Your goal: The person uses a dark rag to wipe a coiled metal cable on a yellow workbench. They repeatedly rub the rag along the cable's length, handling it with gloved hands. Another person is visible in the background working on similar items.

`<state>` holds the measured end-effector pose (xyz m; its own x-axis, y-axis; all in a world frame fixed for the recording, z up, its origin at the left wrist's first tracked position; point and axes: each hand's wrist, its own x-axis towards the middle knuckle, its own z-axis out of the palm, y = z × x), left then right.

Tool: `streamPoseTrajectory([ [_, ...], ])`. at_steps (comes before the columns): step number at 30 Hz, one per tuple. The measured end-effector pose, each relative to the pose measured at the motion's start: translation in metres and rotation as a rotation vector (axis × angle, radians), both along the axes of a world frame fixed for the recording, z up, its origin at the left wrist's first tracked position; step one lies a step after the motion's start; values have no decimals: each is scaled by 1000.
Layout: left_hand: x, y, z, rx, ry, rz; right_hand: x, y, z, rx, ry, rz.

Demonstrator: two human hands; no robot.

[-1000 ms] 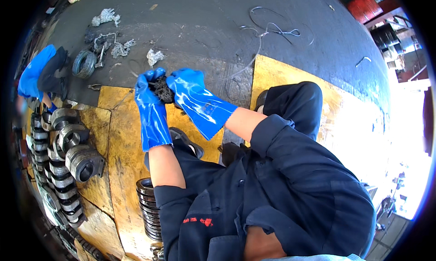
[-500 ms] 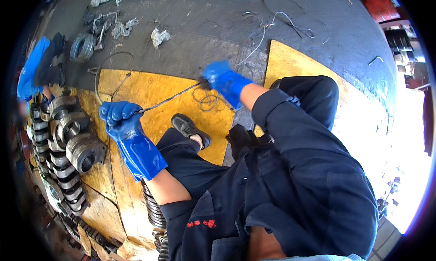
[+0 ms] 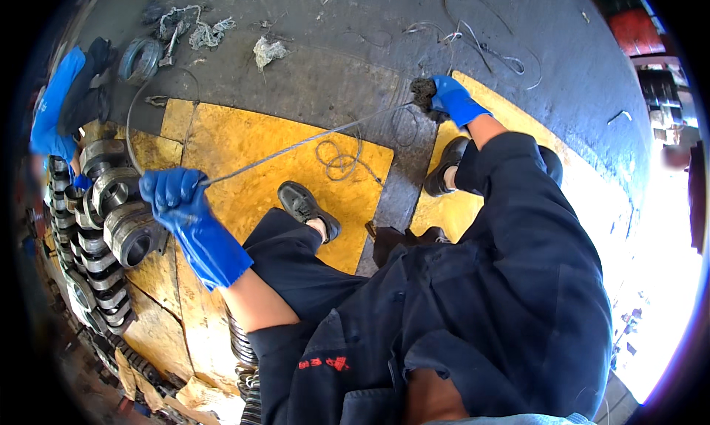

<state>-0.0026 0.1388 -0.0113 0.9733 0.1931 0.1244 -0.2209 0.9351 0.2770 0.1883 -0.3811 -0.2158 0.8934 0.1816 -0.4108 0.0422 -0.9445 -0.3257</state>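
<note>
A thin steel wire rope [image 3: 303, 142] runs taut between my two blue-gloved hands. My left hand [image 3: 177, 201], at the left, is closed in a fist around it. Beyond that fist the rope bends into a wide loop above the yellow boards. Farther off to the right, my right hand [image 3: 455, 101] grips a dark, dirty wad of rag [image 3: 424, 96], which meets the rope's far stretch. Whether the rag wraps fully around the rope I cannot tell. A loose coil of thin wire [image 3: 339, 161] lies on the yellow board below the rope.
Metal crankshaft-like parts [image 3: 133, 236] stand in a row at the left. Another person in blue [image 3: 55, 107] is behind them. Grey rag scraps [image 3: 268, 52] and a metal ring [image 3: 140, 59] lie on the dark floor. More loose wire [image 3: 481, 44] lies at the far right.
My right hand has moved right with the rag, lengthening the stretch of rope between my hands. My left hand has shifted slightly left, still gripping the rope.
</note>
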Motion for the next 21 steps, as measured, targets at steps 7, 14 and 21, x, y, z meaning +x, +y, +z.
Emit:
streamPoseTrajectory([
  [7, 44, -42, -29, 30, 213, 40, 17, 35, 67, 1434, 312, -290],
  [14, 66, -71, -42, -150, -28, -170, -51, 187, 201, 1251, 412, 207],
  [21, 63, -75, -38, -204, -288, -248, -105, 263, 188, 719, -54, 505],
])
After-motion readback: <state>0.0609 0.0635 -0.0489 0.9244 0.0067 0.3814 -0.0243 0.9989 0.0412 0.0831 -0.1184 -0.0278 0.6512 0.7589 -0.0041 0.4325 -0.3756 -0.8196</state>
